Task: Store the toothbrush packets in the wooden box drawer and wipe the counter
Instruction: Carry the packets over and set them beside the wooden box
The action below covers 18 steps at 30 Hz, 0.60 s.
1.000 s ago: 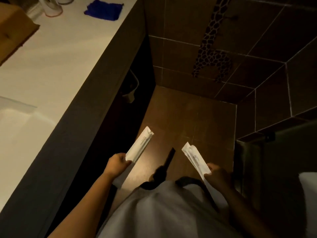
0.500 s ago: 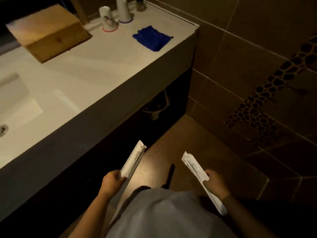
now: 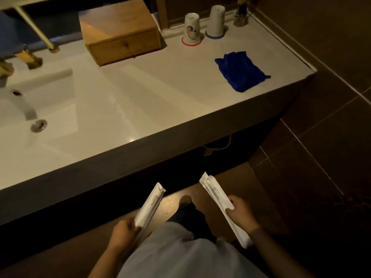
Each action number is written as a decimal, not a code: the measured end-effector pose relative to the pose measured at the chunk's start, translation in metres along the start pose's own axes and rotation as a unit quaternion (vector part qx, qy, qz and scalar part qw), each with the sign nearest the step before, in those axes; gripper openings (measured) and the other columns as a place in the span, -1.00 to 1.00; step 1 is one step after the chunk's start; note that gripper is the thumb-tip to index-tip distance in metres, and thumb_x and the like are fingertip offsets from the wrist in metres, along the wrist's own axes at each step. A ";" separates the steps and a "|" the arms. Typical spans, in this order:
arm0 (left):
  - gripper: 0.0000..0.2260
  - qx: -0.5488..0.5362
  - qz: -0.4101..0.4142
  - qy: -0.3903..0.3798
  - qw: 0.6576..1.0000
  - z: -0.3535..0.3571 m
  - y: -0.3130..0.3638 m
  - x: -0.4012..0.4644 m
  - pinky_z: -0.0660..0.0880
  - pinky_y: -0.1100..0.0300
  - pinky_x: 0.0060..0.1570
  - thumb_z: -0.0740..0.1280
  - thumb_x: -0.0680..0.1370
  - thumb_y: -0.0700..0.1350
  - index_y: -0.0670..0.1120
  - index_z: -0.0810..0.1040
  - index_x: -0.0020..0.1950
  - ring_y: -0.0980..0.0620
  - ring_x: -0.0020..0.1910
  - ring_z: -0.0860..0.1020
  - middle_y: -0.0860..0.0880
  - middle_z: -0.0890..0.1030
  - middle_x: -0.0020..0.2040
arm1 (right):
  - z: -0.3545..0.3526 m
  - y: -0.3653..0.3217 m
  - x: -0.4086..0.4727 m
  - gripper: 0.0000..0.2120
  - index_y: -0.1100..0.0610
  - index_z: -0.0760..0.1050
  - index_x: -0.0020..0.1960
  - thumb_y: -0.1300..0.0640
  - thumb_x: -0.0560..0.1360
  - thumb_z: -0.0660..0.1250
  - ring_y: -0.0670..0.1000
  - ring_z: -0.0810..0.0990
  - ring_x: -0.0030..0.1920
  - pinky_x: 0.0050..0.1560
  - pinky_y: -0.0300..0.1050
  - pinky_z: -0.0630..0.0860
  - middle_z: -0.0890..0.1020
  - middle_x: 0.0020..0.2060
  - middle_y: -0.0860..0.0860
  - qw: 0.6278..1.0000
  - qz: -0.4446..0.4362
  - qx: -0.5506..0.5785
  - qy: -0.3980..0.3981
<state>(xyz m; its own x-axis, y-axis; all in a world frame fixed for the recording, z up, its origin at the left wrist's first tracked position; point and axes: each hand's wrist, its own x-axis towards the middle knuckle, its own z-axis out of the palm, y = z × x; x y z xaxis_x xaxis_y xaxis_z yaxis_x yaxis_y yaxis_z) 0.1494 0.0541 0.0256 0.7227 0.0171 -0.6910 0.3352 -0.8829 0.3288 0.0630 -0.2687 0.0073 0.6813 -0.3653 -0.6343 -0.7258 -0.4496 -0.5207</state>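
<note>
My left hand point(image 3: 123, 233) grips the lower end of a white toothbrush packet point(image 3: 151, 203) that points up and away. My right hand point(image 3: 240, 214) holds another white toothbrush packet point(image 3: 215, 194) near its middle, tilted to the left. Both are low, in front of my body and below the counter edge. The wooden box point(image 3: 118, 31) stands at the back of the white counter point(image 3: 160, 97), its drawer point(image 3: 125, 47) shut, with a small knob. A blue cloth point(image 3: 241, 74) lies crumpled at the counter's right end.
A sink basin point(image 3: 38, 117) with a gold faucet point(image 3: 26, 57) takes up the counter's left. Two upturned cups point(image 3: 191, 29) stand at the back right beside a small dark item point(image 3: 242, 14). Brown tiled wall and floor lie to the right.
The view has swung up and left from the floor to the whole counter. Both hands keep their packets in nearly the same pose in front of my body.
</note>
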 end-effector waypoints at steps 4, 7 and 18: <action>-0.72 -0.005 0.063 -0.024 0.998 -0.027 0.078 0.017 0.35 0.16 -0.29 0.35 0.48 -0.16 -0.04 0.33 -0.38 0.03 -0.28 0.46 -0.01 0.49 -0.30 | -0.041 -0.030 0.014 -0.77 0.18 0.51 0.10 0.25 0.44 0.34 0.15 0.59 0.06 0.08 0.03 0.55 0.63 0.03 0.14 0.999 0.004 0.035 0.020; -0.71 0.015 0.140 -0.014 0.990 -0.050 0.137 0.023 0.31 0.20 -0.32 0.34 0.49 -0.13 0.00 0.31 -0.38 0.08 -0.33 0.42 0.03 0.45 -0.35 | -0.078 -0.067 0.012 -0.71 0.19 0.49 0.17 0.28 0.45 0.35 0.06 0.56 0.00 0.03 -0.04 0.53 0.60 0.01 0.07 0.991 -0.024 0.103 0.086; -0.78 -0.183 0.193 0.043 0.963 -0.090 0.269 0.001 0.41 0.47 -0.24 0.38 0.46 -0.14 0.23 0.54 -0.14 0.24 -0.19 0.56 0.37 0.61 -0.19 | -0.215 -0.200 0.069 -0.61 -0.18 0.42 -0.08 0.34 0.44 0.35 -0.27 0.55 -0.08 -0.18 -0.48 0.53 0.53 -0.10 -0.28 0.939 -0.206 0.262 0.089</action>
<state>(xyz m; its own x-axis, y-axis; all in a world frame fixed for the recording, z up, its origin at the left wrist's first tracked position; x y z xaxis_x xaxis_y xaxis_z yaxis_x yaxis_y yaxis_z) 0.2950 -0.1411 0.1711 0.8785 -0.2256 -0.4211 0.2114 -0.6069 0.7661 0.2759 -0.3789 0.1902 0.8855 -0.3998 -0.2366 -0.3127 -0.1364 -0.9400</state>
